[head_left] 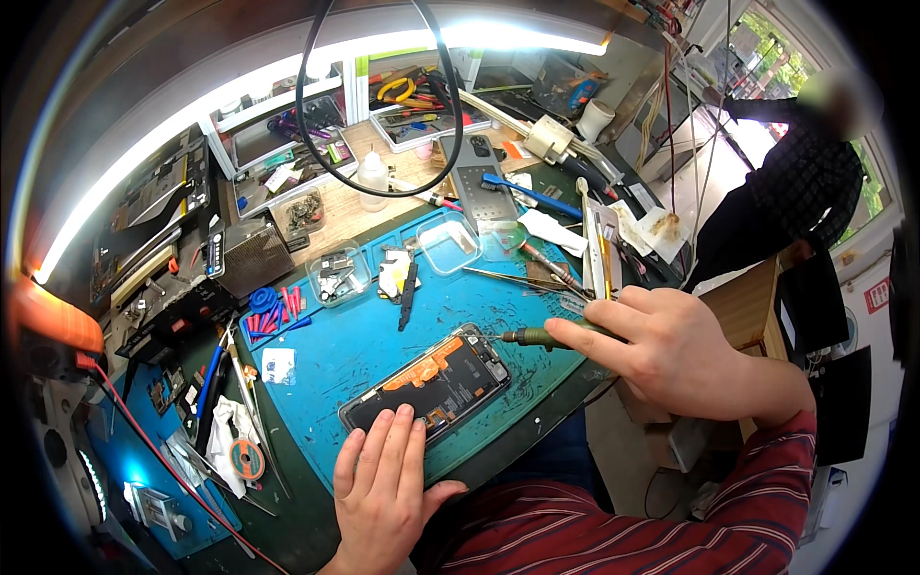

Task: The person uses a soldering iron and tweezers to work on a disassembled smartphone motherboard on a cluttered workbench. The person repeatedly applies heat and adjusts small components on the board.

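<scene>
An opened smartphone (460, 376) lies on a blue work mat (316, 379), its inside facing up with a black battery area and orange flex cable. My left hand (383, 484) rests with outstretched fingers on the phone's lower left end. In my right hand (661, 350) is a slim screwdriver (537, 336) with a dark green handle, the index finger lying along it. Its thin tip points left, at the phone's upper right end; whether it touches a screw I cannot tell.
A clear box of small parts (338, 276) and a clear lid (448, 243) stand beyond the phone. A blue brush (532, 193), tweezers and tools lie at the back right. Left are a solder wick spool (247, 460) and long tweezers. Another person (786, 182) stands at far right.
</scene>
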A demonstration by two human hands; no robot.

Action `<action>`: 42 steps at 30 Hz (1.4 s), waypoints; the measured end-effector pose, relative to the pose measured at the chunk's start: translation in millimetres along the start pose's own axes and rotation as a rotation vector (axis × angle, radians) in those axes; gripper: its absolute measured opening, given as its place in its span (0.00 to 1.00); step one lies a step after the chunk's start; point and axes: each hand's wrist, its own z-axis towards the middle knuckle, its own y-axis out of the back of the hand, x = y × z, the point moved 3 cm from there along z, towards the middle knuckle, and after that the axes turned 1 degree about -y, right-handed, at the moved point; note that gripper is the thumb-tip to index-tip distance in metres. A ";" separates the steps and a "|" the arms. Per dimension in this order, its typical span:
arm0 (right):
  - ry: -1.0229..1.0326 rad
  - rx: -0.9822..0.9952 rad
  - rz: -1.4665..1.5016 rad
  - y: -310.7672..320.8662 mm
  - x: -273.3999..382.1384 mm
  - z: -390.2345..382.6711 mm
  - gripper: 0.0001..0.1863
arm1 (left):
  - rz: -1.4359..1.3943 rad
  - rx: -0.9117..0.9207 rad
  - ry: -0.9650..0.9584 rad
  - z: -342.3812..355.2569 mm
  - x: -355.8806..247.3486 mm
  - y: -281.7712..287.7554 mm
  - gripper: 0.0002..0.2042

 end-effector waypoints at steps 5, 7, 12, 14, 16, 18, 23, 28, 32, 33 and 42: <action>0.009 -0.003 0.022 -0.5 1.3 2.5 0.26 | 0.008 0.003 -0.001 -0.3 0.4 -0.1 0.37; 0.009 0.000 0.029 -1.3 1.7 2.5 0.26 | 0.011 0.004 -0.002 -0.3 0.3 -0.1 0.37; 0.015 -0.010 0.041 -2.3 1.5 3.1 0.26 | 0.006 0.007 -0.001 0.3 0.0 0.2 0.37; 0.016 -0.004 0.038 -1.9 1.6 3.5 0.26 | 0.004 0.009 0.000 0.2 -0.1 0.1 0.37; 0.017 0.001 0.035 -1.6 1.7 4.1 0.26 | 0.004 0.007 0.000 0.6 0.0 -0.1 0.37; 0.022 0.003 0.034 -1.7 1.8 5.1 0.26 | 0.008 0.007 0.002 0.5 0.0 -0.1 0.37; 0.028 0.001 0.028 -2.2 2.3 5.2 0.27 | 0.015 0.002 0.000 0.7 -0.6 0.3 0.37; 0.033 -0.007 0.052 -2.6 2.8 5.9 0.26 | 0.001 0.007 0.010 1.3 -0.9 1.2 0.37; 0.040 -0.008 0.061 -4.3 2.9 5.6 0.26 | 0.003 0.007 0.011 1.2 -1.2 0.9 0.37; 0.042 -0.011 0.064 -4.8 2.8 5.6 0.26 | 0.006 0.007 0.011 1.2 -1.2 1.0 0.37; 0.063 -0.007 0.133 -7.3 8.6 6.1 0.27 | 0.020 -0.004 0.003 0.9 -1.7 1.3 0.37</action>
